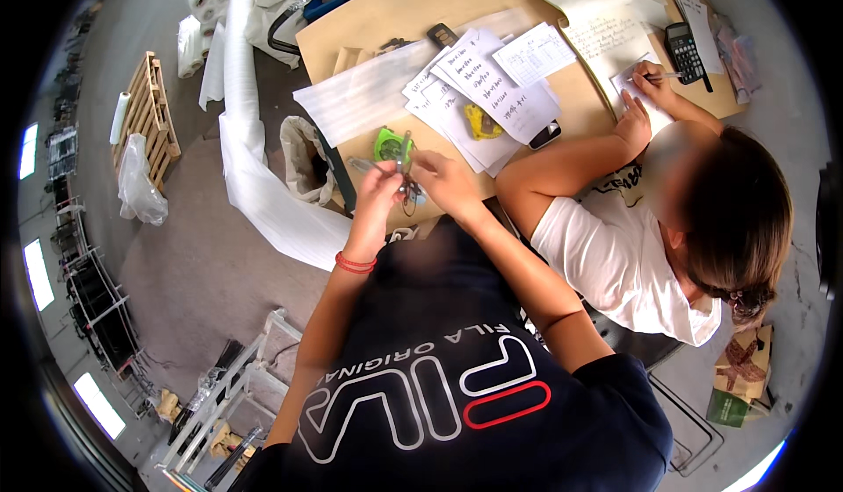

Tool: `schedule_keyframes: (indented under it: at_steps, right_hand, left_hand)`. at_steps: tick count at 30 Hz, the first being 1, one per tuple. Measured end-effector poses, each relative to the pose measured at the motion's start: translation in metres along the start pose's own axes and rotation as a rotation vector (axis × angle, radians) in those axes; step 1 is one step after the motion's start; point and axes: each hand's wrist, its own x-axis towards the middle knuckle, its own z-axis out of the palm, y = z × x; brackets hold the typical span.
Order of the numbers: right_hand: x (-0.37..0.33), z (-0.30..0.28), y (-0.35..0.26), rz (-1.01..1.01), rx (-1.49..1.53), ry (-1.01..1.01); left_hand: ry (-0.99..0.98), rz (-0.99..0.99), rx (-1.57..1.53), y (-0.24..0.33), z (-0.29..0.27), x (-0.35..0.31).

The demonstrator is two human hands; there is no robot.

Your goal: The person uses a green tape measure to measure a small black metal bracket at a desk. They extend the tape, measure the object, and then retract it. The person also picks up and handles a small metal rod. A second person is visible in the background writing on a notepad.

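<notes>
Over the near left corner of the table, my left hand (379,192) is closed on a slim grey pen-shaped thing (404,151) that points up. My right hand (446,181) is right beside it, fingers bent together; what they pinch is too small to make out. Below the fingers hangs a small dark tangle like a cord (410,193). Just beyond my hands lies a bright green tape measure (386,143). A yellow tape measure (481,122) rests on loose handwritten papers (492,84) farther right.
At my right a person in a white shirt (615,255) writes on a pad, near a black calculator (681,50). A dark handset (443,35) lies on the table (369,18). On the left are a white-lined bin (303,154), long white foam rolls (241,97) and a wooden pallet (149,123).
</notes>
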Motion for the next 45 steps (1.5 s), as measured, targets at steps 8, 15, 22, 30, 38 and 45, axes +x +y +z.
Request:
schedule_keyframes:
  at_steps: [8, 15, 22, 30, 38, 45]
  right_hand:
    - [0.006, -0.002, 0.006, 0.085, 0.377, -0.066]
    - [0.024, -0.015, 0.009, 0.115, 0.467, -0.008]
    - [0.032, -0.031, 0.017, 0.261, 0.712, 0.199]
    - [0.035, -0.021, 0.018, 0.351, 0.545, -0.030]
    - [0.034, -0.015, 0.020, 0.375, 0.543, -0.259]
    - [0.034, -0.019, 0.019, 0.328, 0.583, -0.256]
  left_hand:
    - [-0.215, -0.071, 0.145, 0.012, 0.003, 0.009]
    - [-0.273, -0.167, 0.103, 0.018, 0.005, 0.033]
    - [-0.223, -0.060, 0.373, 0.020, 0.013, 0.049]
    - [-0.049, 0.003, 0.438, 0.025, 0.004, 0.051]
    - [-0.013, 0.032, 0.268, 0.016, -0.002, 0.045]
    - [0.057, 0.112, 0.385, 0.018, -0.002, 0.045]
